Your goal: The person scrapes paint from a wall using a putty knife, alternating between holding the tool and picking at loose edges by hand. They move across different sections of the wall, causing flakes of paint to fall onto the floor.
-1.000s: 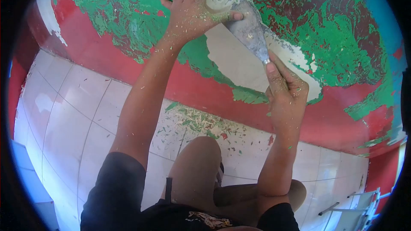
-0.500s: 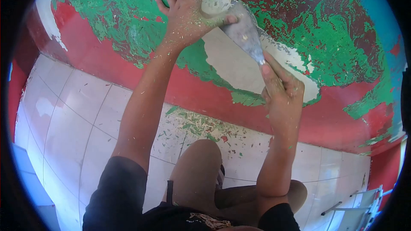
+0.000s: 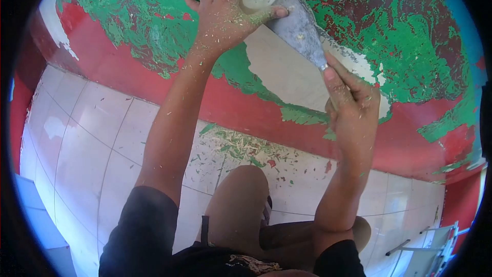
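My right hand (image 3: 354, 103) is closed round the handle of a metal scraper (image 3: 300, 31), whose broad blade lies against the wall (image 3: 236, 100) and points up and to the left. My left hand (image 3: 223, 15) is spread on the wall, its thumb touching the blade's left edge and its fingers reaching the top of the view. Green and dark red paint is patchy around the blade, with a pale bare area (image 3: 282, 72) just below it. Small paint flecks cling to my left hand and forearm.
Paint chips (image 3: 246, 149) lie scattered on the tiled floor (image 3: 128, 128) at the wall's foot. My bent knee (image 3: 241, 190) is close to them. A metal-framed object (image 3: 428, 246) stands at the lower right, and a blue surface (image 3: 31, 200) shows at the lower left.
My right hand and the scraper's handle end have shifted to the right, so the blade lies at a slightly different angle. My left hand has moved only slightly and stays spread.
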Demonstrator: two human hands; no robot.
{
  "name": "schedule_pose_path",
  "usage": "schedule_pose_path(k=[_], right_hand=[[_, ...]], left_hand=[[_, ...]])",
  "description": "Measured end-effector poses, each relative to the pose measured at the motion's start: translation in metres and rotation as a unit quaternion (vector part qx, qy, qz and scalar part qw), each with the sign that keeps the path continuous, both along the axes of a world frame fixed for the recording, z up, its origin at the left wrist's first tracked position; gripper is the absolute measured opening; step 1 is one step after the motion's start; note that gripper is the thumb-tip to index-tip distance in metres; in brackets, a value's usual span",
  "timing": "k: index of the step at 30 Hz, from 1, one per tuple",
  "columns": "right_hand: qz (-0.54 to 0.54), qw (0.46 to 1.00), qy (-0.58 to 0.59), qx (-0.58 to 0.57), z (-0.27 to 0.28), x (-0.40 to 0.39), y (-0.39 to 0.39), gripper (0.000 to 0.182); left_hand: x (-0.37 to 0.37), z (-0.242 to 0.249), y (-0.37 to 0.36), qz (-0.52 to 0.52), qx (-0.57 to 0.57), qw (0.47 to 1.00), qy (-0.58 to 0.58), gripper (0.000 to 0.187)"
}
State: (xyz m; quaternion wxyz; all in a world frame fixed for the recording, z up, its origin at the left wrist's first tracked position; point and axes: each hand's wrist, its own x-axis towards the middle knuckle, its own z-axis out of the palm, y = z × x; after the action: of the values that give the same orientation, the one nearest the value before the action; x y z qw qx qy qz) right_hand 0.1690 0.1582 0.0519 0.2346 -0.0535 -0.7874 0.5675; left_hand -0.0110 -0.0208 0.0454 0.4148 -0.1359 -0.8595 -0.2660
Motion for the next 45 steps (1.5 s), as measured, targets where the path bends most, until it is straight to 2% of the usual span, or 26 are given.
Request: schedule_pose_path(k=[2,4,8,11,13,14,16,20,28,35,37,38,40,43,45], right_hand=[[0.014,1.000,-0.006,0.013,0.006,-0.010,-0.001,0.037],[0.024,0.999,0.022,0.033,0.006,-0.021,-0.007,0.038],[0.062,0.997,0.025,0.042,0.017,-0.024,-0.016,0.036],[0.048,0.996,0.048,0.065,0.011,-0.007,-0.010,0.036],[0.019,1.000,-0.019,0.001,0.006,0.009,-0.002,0.036],[0.020,1.000,-0.021,0.002,0.001,0.010,-0.001,0.036],[0.006,0.999,-0.003,-0.034,-0.011,0.012,0.001,0.036],[0.000,0.999,0.000,-0.044,-0.014,0.012,-0.002,0.036],[-0.049,0.996,0.037,-0.064,-0.029,0.007,-0.013,0.035],[-0.048,0.997,0.049,-0.032,-0.027,-0.004,-0.015,0.039],[-0.026,0.998,0.039,-0.029,-0.023,-0.015,-0.012,0.040],[-0.026,0.998,0.039,-0.029,-0.016,-0.023,-0.015,0.040],[0.018,0.995,0.070,0.063,-0.001,-0.035,-0.027,0.039],[0.049,0.996,0.047,0.052,0.010,-0.034,-0.031,0.042],[0.028,0.997,0.057,0.049,-0.002,-0.026,-0.024,0.040]], left_hand=[[-0.003,-0.002,-0.006,0.002,0.007,1.000,0.014,0.115],[-0.003,-0.003,-0.009,-0.048,0.016,0.998,0.026,0.103],[0.002,-0.001,-0.011,-0.074,0.025,0.997,0.027,0.097],[0.002,0.000,-0.009,-0.064,0.021,0.997,0.023,0.106],[0.001,-0.001,-0.005,-0.006,-0.015,1.000,0.025,0.122],[0.000,-0.002,-0.003,-0.005,-0.015,1.000,0.024,0.122],[0.004,0.003,0.002,0.028,-0.016,0.999,-0.009,0.135],[0.003,-0.001,0.004,0.030,-0.007,0.999,0.013,0.136],[-0.002,-0.006,0.006,0.024,0.020,0.997,0.072,0.127],[0.000,-0.003,0.005,-0.006,0.050,0.997,0.055,0.119],[0.000,-0.004,0.004,0.001,0.044,0.998,0.045,0.105],[-0.002,-0.004,0.001,0.001,0.045,0.998,0.046,0.105],[-0.006,-0.007,-0.005,-0.035,0.036,0.996,0.076,0.092],[-0.006,-0.008,-0.009,-0.044,0.039,0.997,0.050,0.083],[-0.007,-0.007,-0.009,-0.034,0.030,0.998,0.046,0.090]])
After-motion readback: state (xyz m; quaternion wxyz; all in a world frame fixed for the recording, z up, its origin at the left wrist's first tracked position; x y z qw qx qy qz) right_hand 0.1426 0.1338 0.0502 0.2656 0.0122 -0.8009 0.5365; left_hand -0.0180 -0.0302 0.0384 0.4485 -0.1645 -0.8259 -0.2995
